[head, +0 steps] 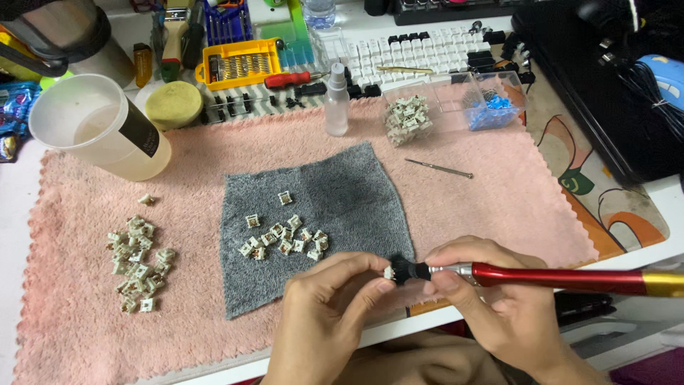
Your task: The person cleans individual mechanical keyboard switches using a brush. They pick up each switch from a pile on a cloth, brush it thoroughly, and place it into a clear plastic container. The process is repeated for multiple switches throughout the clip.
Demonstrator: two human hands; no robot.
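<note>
A: Item held?

B: One small keyboard switch part (388,271), white, pinched between the fingertips of the left hand (329,303) at the near edge of the grey cloth (342,192). Likely light, rigid plastic, easily dropped; best held by its side walls.

A: Second item?

B: Brush (541,275), black bristles, red and gold handle. Right hand (484,285) is closed on its metal ferrule; the bristles touch the part. The tuft looks soft, the handle stiff and perhaps slick.

A: Stock nearby?

B: Cluster of like parts (285,239) on the grey cloth; larger pile (137,262) to the left on the pink towel (499,199). Clear cup (100,128), far left.
</note>
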